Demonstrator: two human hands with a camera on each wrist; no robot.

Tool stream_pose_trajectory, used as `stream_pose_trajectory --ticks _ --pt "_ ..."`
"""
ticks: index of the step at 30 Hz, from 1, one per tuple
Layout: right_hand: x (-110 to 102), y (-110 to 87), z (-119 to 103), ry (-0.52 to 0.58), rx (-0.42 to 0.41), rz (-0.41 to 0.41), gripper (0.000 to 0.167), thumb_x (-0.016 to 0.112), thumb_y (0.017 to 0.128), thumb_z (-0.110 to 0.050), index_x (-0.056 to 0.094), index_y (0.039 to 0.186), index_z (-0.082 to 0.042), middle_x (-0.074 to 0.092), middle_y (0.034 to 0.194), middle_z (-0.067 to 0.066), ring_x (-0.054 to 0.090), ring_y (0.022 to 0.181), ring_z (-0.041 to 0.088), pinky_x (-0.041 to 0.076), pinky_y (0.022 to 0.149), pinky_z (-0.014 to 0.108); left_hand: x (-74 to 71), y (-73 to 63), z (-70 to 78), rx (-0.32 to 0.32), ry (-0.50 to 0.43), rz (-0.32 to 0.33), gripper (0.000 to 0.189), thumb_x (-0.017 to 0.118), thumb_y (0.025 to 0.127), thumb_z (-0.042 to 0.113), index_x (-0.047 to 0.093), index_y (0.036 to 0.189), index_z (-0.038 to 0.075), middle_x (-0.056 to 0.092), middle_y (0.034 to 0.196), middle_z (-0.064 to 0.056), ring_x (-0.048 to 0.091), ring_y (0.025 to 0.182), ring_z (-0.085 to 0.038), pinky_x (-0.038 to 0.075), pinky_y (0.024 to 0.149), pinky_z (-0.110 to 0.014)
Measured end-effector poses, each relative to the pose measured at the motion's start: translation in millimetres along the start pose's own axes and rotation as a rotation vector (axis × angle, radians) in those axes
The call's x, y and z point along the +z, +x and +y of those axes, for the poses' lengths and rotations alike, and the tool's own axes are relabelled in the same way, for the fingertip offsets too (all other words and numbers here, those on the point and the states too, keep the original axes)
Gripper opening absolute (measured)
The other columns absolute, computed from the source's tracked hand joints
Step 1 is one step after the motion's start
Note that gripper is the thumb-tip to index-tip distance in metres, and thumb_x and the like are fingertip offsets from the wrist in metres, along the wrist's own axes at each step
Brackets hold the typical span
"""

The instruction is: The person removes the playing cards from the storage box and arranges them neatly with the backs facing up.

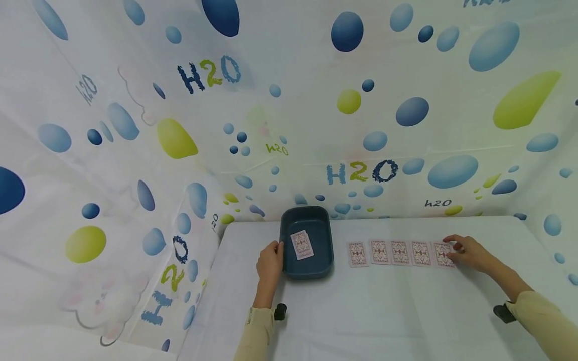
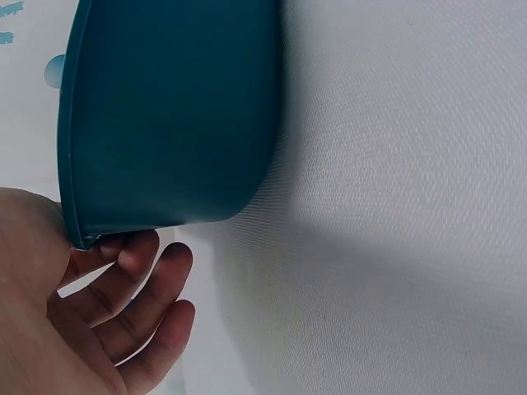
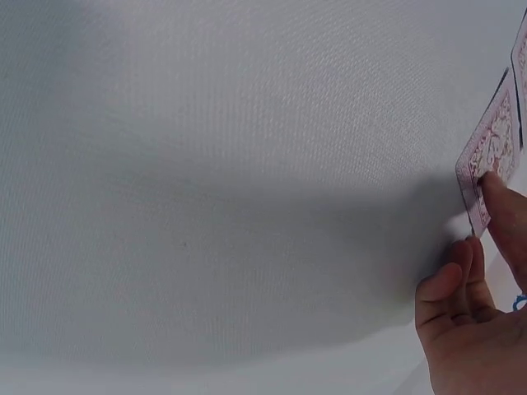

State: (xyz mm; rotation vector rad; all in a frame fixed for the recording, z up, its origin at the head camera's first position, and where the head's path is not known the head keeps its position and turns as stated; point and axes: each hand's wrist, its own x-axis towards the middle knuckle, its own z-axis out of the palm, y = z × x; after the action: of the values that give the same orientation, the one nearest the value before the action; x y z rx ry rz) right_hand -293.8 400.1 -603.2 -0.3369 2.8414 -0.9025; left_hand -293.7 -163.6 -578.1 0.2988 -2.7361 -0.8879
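A right hand [image 1: 469, 253] meets the last card [image 1: 442, 253] in a row while a left hand [image 1: 270, 260] grips a tray [image 1: 323, 240].
The card lies face down at the row's right end, its right edge at the right hand's fingers; the right wrist view shows the thumb [image 3: 504, 206] touching its patterned back and bent fingers near its edge, though whether they pinch it cannot be told. The other four cards [image 1: 400, 252] lie face down to its left, on a white cloth [image 1: 361, 311]. The left hand's fingers curl beneath the dark blue-green tray's left rim, outside its wall; within, overlapping cards [image 1: 301, 244] lie near that rim, apart from the fingers.
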Motion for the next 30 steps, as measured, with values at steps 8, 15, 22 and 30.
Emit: stream_pose_trajectory --ticks 8,15,22,30 --pt "-1 1.5 1 0.002 -0.02 -0.017 0.044 0.071 0.091 -0.011 0.054 0.126 0.011 0.063 0.102 0.026 0.062 0.091 0.035 0.053 0.074 0.045 -1.0 -0.6 -0.4 -0.006 -0.006 0.002 0.029 0.057 0.103 0.029 0.062 0.081 0.01 0.057 0.068 -0.005 0.048 0.056 -0.017 0.032 0.051 -0.03" --pt "-1 4.8 -11 -0.071 0.041 0.046 0.056 0.066 0.097 -0.026 0.048 0.132 0.013 0.053 0.109 0.034 0.056 0.094 0.039 0.052 0.074 0.047 -0.6 0.7 0.4 -0.017 -0.005 -0.016 0.029 0.056 0.103 0.029 0.064 0.085 0.009 0.057 0.068 -0.005 0.049 0.057 -0.017 0.033 0.051 -0.03" --pt "11 20.0 -50 -0.095 -0.02 0.037 0.078 0.062 0.099 -0.038 0.029 0.147 0.013 0.033 0.141 0.045 0.039 0.126 0.062 0.035 0.102 0.071 -1.3 2.0 -0.6 -0.025 -0.001 -0.015 0.029 0.056 0.103 0.029 0.064 0.085 0.009 0.058 0.069 -0.005 0.049 0.057 -0.018 0.033 0.052 -0.03" --pt "23 37.6 -87 -0.053 -0.037 -0.014 0.088 0.065 0.096 -0.041 0.019 0.155 0.007 0.02 0.155 0.04 0.02 0.14 0.062 0.022 0.11 0.072 2.7 3.1 -2.8 -0.036 0.014 -0.027 0.03 0.055 0.104 0.031 0.063 0.085 0.01 0.057 0.069 -0.004 0.05 0.058 -0.017 0.034 0.052 -0.03"
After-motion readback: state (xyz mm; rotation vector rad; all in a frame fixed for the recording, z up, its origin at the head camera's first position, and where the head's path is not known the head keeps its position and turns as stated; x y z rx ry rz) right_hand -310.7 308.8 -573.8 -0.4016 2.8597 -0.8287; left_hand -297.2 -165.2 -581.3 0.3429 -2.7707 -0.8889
